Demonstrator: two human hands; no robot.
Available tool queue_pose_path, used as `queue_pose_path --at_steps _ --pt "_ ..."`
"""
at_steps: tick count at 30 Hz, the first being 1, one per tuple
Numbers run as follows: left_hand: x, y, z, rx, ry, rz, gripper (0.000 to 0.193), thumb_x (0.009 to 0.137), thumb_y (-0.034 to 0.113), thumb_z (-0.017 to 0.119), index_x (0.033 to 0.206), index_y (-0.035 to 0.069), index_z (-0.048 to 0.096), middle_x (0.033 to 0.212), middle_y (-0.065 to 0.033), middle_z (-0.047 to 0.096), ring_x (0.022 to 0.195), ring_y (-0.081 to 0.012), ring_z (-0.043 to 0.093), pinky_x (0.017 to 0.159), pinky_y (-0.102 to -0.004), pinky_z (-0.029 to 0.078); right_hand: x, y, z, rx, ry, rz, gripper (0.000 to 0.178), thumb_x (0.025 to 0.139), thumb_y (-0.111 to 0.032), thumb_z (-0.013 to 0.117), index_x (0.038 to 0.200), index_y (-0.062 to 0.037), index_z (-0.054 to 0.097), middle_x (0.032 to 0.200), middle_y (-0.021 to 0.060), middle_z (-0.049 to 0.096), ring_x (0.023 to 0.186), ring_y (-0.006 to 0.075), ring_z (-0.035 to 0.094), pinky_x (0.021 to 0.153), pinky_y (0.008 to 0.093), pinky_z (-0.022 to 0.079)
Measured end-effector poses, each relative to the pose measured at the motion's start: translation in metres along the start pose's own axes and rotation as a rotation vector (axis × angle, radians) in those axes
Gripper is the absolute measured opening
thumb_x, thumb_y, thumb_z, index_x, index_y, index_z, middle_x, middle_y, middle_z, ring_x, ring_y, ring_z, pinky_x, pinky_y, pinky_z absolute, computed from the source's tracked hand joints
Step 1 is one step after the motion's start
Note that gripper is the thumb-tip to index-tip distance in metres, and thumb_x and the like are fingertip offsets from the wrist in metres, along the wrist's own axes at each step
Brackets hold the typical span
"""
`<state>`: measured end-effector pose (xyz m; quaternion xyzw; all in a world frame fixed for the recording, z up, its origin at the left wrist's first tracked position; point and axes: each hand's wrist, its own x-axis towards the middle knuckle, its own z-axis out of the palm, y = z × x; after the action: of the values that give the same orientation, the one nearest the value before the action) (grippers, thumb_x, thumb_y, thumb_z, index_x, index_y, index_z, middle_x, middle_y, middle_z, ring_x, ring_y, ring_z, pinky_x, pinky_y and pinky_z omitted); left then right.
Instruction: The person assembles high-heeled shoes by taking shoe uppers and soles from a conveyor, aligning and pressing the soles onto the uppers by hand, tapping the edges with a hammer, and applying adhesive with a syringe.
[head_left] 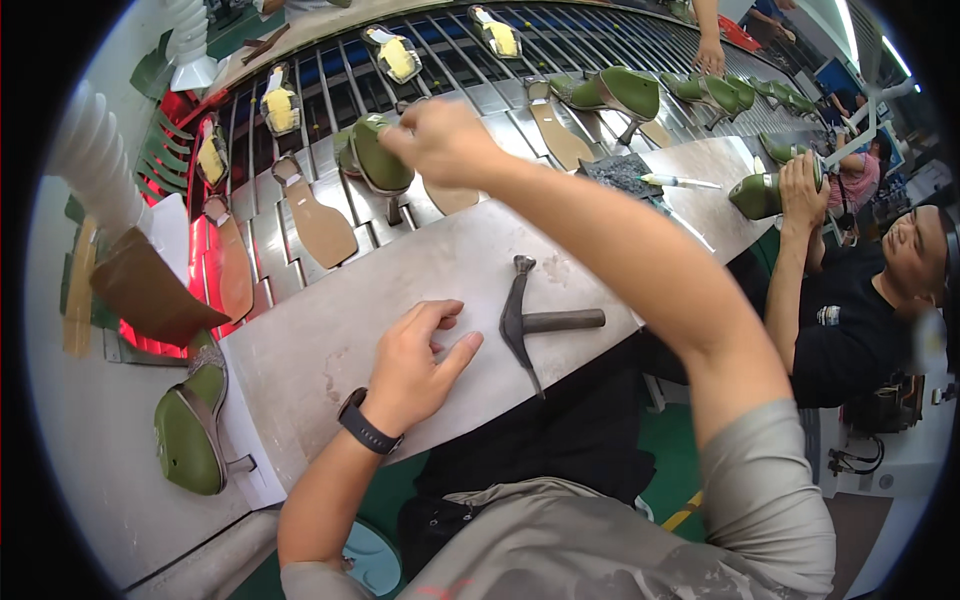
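Shoe, green high-heeled, sitting on slatted conveyor past grey workbench. Right hand reaching out, fingers closing on its rear edge, grip probably pinching, partly hidden. Left hand resting flat, fingers spread, holding nothing, beside hammer. Shoe looking light, stiff-soled; thin heel making awkward handle, so body offering safer hold.

A hammer lies on the grey workbench, near the middle. At the near left, a green high-heeled shoe rests on its side. Tan insoles sit on the slatted conveyor beyond, with yellow-padded shoe lasts farther back. To the right, a white pen lies beside a dark pad (rough-looking), and a co-worker in black handles another green shoe.
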<state>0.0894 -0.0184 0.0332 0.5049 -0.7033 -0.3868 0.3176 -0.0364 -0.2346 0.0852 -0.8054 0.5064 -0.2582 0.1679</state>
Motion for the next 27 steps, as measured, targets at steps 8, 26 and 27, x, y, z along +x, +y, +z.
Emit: queue_pose_path --at_steps 8,26,27 --pt "0.155 0.065 -0.01 0.045 0.088 0.253 0.051 0.091 0.023 0.076 0.129 -0.007 0.059 0.116 -0.0227 0.07 0.109 -0.0308 0.071 0.089 -0.0378 0.058 0.049 0.267 -0.241 -0.611 0.418 0.131 0.047 0.091 -0.049 0.066 0.1 -0.0044 0.078 0.09 0.0186 0.074 0.085 0.0318 0.071 0.081 0.0434 0.055" --pt "0.646 -0.045 0.073 0.419 0.558 -0.422 0.112 0.07 0.042 0.091 0.154 0.002 0.028 0.15 -0.0275 0.04 0.136 -0.0424 0.05 0.108 -0.0535 0.048 0.094 0.491 -0.13 0.0 0.044 0.529 0.036 0.073 -0.034 0.083 0.091 -0.0062 0.071 0.074 0.0104 0.068 0.071 0.0229 0.067 0.067 0.0367 0.051" --pt "0.641 -0.03 0.069 0.358 0.516 -0.425 0.106 0.071 0.04 0.09 0.151 0.001 0.032 0.146 -0.0282 0.043 0.133 -0.0421 0.053 0.107 -0.0513 0.05 0.087 0.514 -0.137 0.033 0.012 0.535 0.033 0.073 -0.031 0.084 0.086 -0.0051 0.069 0.073 0.0114 0.068 0.071 0.0229 0.068 0.067 0.0367 0.051"
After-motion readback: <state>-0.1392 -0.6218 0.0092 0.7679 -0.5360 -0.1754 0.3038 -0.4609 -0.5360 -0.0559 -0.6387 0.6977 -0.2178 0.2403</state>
